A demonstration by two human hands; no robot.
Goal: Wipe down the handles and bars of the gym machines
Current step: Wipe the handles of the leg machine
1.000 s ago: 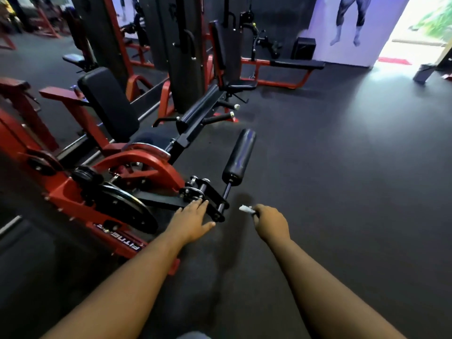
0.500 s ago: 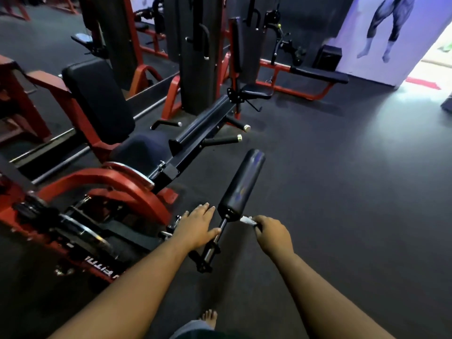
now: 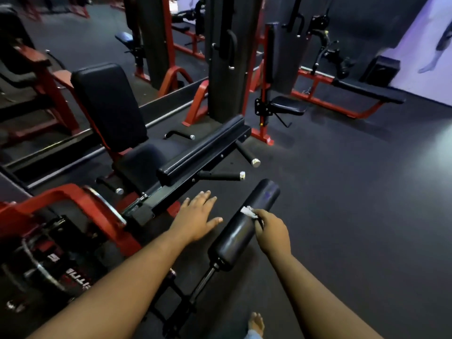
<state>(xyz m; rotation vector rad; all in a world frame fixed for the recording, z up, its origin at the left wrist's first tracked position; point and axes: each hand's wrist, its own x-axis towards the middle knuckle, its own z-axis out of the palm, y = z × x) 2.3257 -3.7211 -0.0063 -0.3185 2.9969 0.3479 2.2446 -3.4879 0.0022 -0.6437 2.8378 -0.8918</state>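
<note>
Black roller pad (image 3: 244,226) x1 | right hand (image 3: 272,231) fingers pinch white wipe (image 3: 248,212) | left hand (image 3: 197,216) fingers spread, empty

I log dark rubber floor (image 3: 342,192), wall poster of a figure (image 3: 437,45) at far right, black box (image 3: 380,69) beneath it, a bare foot (image 3: 256,322) at the bottom edge, blurred red frames (image 3: 31,6) far back left.
</note>
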